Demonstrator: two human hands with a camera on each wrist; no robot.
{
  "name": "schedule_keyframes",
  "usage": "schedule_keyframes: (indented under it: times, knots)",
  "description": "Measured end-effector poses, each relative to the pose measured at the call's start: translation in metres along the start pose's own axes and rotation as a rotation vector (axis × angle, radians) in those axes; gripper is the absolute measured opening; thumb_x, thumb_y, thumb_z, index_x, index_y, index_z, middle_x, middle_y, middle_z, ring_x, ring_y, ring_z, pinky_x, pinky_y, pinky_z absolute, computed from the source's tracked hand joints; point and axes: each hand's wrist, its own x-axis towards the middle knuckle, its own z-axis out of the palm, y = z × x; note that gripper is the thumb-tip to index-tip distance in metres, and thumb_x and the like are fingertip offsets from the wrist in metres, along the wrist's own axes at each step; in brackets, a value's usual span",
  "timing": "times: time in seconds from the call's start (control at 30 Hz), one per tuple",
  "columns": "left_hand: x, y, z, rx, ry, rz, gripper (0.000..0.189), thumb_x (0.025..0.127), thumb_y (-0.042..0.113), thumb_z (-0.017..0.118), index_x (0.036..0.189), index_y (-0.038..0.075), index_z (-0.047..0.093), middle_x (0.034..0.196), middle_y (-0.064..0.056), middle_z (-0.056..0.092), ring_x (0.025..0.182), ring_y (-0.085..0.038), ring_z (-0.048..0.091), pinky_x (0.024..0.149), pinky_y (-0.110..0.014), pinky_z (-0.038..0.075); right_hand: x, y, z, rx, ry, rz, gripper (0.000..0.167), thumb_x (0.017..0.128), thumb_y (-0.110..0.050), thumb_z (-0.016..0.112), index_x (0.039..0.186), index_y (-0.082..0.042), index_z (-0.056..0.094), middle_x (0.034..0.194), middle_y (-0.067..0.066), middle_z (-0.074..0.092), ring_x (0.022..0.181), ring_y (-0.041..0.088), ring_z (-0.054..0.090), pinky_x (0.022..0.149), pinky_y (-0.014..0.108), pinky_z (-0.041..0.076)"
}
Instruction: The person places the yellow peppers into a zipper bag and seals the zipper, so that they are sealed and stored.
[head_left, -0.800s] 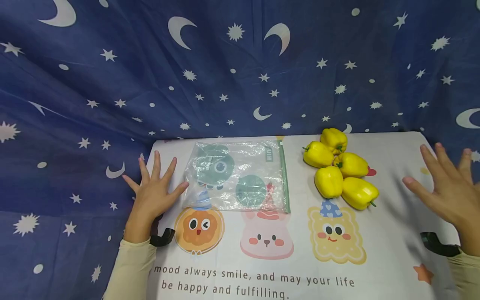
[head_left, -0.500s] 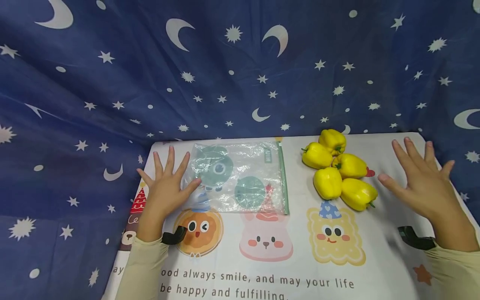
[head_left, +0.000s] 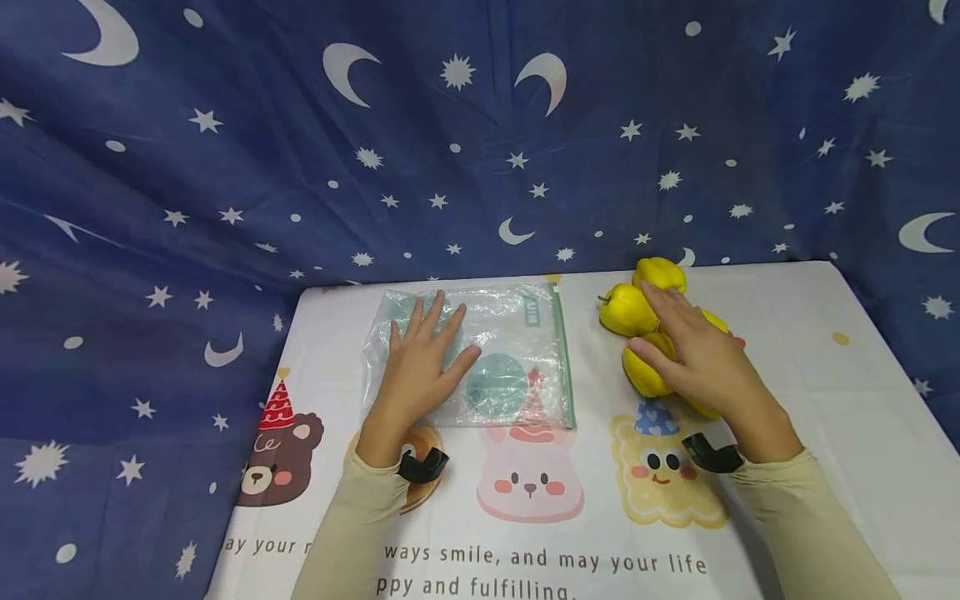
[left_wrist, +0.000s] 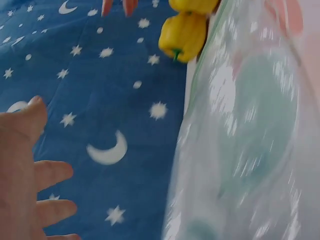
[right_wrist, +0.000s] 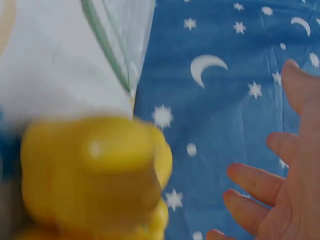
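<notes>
A clear zip bag (head_left: 517, 350) with green prints and a green zip edge lies flat on the table. My left hand (head_left: 420, 367) is over the bag's left part, fingers spread, hiding some of its print. To the right of the bag sit several yellow bell peppers (head_left: 627, 310) in a cluster. Over them my right hand (head_left: 708, 367) reaches with fingers extended, covering part of the group. In the right wrist view, a blurred bell pepper (right_wrist: 90, 175) stands apart from the right hand (right_wrist: 295, 175). The left wrist view shows the left hand (left_wrist: 25, 175) beside the bag (left_wrist: 260, 125).
A white tablecloth (head_left: 847, 400) with cartoon prints and lettering covers the table. Behind and to the left hangs a dark blue curtain (head_left: 420, 125) with moons and stars, meeting the table's back edge. Each wrist bears a black mount (head_left: 423, 467).
Both hands have moved inward: the left from beside the bag to over it, the right from the table's right side to over the bell peppers. Bag and peppers stay put.
</notes>
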Motion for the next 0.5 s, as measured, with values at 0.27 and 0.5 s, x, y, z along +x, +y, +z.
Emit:
schedule_keyframes:
  times: [0.27,0.5]
  knots:
    - [0.015,0.027,0.036,-0.159,0.025,0.059,0.059,0.109,0.052,0.033,0.154,0.017,0.046,0.167,-0.010,0.031,0.156,-0.037,0.024,0.120,-0.069,0.023,0.019,-0.025,0.037,0.071,0.011,-0.070,0.072,0.104,-0.053,0.051,0.164,-0.027,0.020,0.165,0.012,0.035,0.151,0.037,0.037,0.119,0.059,0.032]
    - [0.027,0.039,0.065,-0.268,0.028,0.068,0.055,0.111,0.043,0.033,0.151,0.010,0.049,0.162,-0.017,0.038,0.153,-0.044,0.029,0.122,-0.064,0.024,0.032,-0.034,0.068,0.142,0.022,-0.079,0.066,0.107,-0.044,0.049,0.161,-0.013,0.029,0.161,0.016,0.041,0.146,0.037,0.044,0.119,0.056,0.034]
